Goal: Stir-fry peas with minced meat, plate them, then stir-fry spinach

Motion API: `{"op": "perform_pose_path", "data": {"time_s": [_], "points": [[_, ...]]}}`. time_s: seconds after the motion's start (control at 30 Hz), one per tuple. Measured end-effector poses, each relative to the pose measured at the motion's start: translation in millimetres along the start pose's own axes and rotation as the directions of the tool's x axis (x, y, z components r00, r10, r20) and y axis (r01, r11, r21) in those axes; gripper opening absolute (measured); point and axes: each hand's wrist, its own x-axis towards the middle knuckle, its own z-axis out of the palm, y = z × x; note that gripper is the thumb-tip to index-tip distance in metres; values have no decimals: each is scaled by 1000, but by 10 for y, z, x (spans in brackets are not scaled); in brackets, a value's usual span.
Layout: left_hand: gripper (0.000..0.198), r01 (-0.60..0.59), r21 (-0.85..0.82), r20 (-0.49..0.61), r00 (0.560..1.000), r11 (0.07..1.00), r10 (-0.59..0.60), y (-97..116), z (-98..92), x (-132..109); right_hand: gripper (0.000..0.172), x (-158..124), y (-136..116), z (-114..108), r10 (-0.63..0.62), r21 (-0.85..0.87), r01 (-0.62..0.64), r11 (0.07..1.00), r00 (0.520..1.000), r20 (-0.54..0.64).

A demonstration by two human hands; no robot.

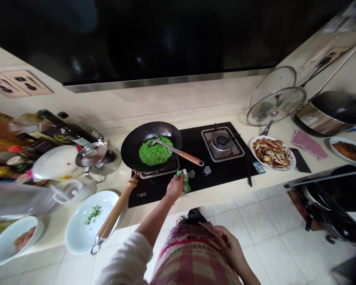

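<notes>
— One hand did the work: the left hand [174, 187], closed on a green-and-white cloth [184, 181], pressed it to the front edge of the black hob [225, 174], just below the middle of the frame.
— How would that wipe have gone well?
— By my judgement: cloth flat, strokes short, clear of the wok handle [114, 215] jutting to its left and the wok [133, 148] above it, and off the knobs [191, 173] just to its right.
— And the other hand?
— The right hand [229, 244] lay at lower right against the checked apron [190, 257], fingers bent. Whether it gripped the fabric I couldn't tell.
— Counts?
— Left to right: bottles [56, 126] at upper left, too crowded to count; two white dishes [77, 233] at lower left; one wok with peas [155, 153]; one spatula [179, 151]; two knobs; two burners [222, 141]; two glass lids [277, 97] at upper right; two plates of food [273, 152] at right.
</notes>
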Motion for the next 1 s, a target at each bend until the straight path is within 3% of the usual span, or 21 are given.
{"op": "perform_pose_path", "data": {"time_s": [0.2, 0.33, 0.47, 0.53, 0.6, 0.7, 0.77, 0.87, 1.0], "points": [[39, -77, -83, 32, 996, 994, 80, 102, 204, -508, 37, -42, 125, 8, 3, -26, -5, 1000, 997, -81], [43, -117, -187, -19, 993, 975, 116, 331, 104, -562, 38, 211, -256, 65, -111, -54, 103, 993, 977, -182], [43, -153, -336, -63, 988, 929, 139, 576, -1, -609, 53, 619, -714, 181, -332, -239, 303, 923, 939, -93], [40, -207, -425, -59, 978, 881, 202, 695, -4, -634, 59, 785, -792, 216, -374, -371, 320, 871, 924, -81], [37, -269, -508, -45, 957, 818, 287, 809, 23, -653, 54, 899, -771, 207, -345, -453, 261, 853, 932, -113], [40, -325, -597, -47, 927, 733, 373, 917, 63, -694, 32, 1007, -694, 86, -292, -488, 202, 849, 950, -114], [46, -353, -626, -80, 916, 695, 393, 884, 59, -748, 24, 1085, -681, -52, -284, -526, 190, 829, 953, -105], [51, -368, -688, -161, 918, 625, 362, 620, 29, -875, 25, 1266, -694, -225, -279, -618, 134, 775, 950, -143], [48, -174, -831, -127, 984, 529, 125, 28, 115, -1131, 44, 1473, -627, -143, -257, -748, 61, 661, 955, -150]]}}
